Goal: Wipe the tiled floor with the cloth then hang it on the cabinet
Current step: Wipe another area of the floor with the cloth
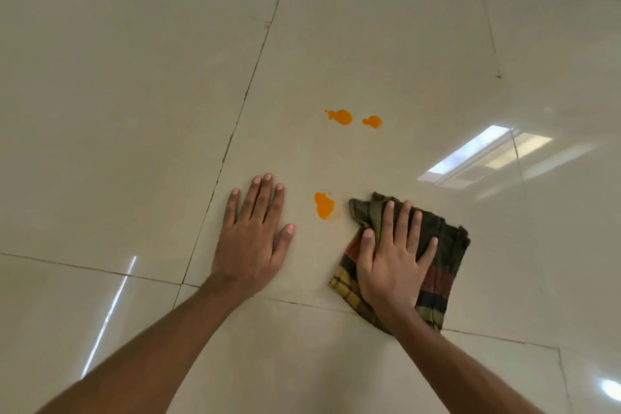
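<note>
One cloth (445,262) is pressed under the flat right hand (389,265); the left hand (252,239) is spread empty beside three spills (324,205).

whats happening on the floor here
A person is on the tiled floor cleaning orange spills. The right hand presses flat on a folded checked cloth, just right of the nearest spill. The left hand rests flat on the tile. Two more spills lie further ahead, unwiped.

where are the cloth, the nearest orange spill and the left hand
cloth (447,265), head view, bare plaid part near its right edge
nearest orange spill (324,206), head view, middle of the blob
left hand (250,242), head view, back of the hand
</note>
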